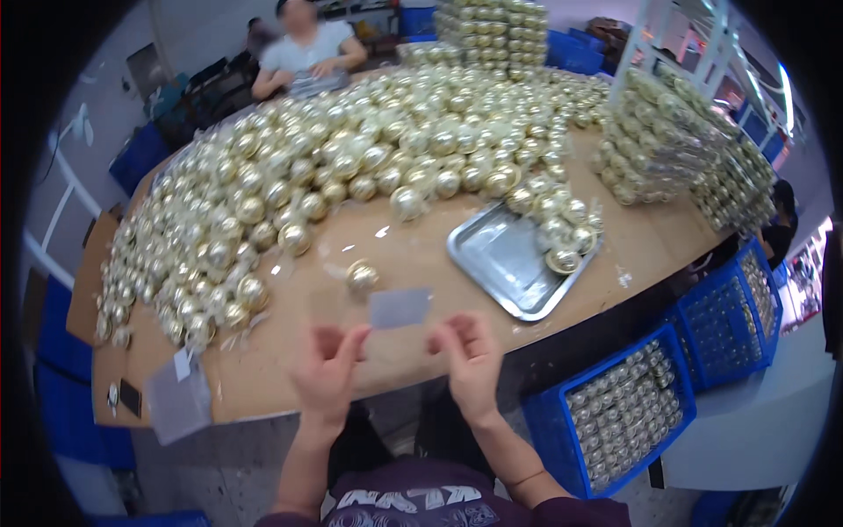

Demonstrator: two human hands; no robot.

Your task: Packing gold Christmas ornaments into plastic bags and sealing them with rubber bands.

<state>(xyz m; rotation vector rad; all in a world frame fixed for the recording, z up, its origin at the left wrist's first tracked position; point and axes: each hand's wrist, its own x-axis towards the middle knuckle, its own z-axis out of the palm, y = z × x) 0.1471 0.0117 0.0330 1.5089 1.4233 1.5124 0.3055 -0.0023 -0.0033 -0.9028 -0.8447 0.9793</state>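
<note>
Both my hands are raised over the near edge of the table, fingers curled in pinches. A small translucent greyish plastic bag [399, 308] spans the space between their fingertips. My left hand [328, 369] is closed at its lower left corner. My right hand [471, 362] is closed near its lower right corner; motion blur softens the exact contact. Just beyond the bag, a single shiny gold ball [361, 276] sits apart on the brown table top. A large heap of similar gold balls [342, 162], many in clear wrapping, covers the table's far and left parts.
A metal tray [496, 263] lies at right, with balls over its far corner. Flat clear bags [178, 400] overhang the near left edge, beside a dark phone [130, 398]. Blue crates [575, 439] of balls stand lower right. Packed balls [659, 140] are stacked far right. Another person [307, 53] sits opposite.
</note>
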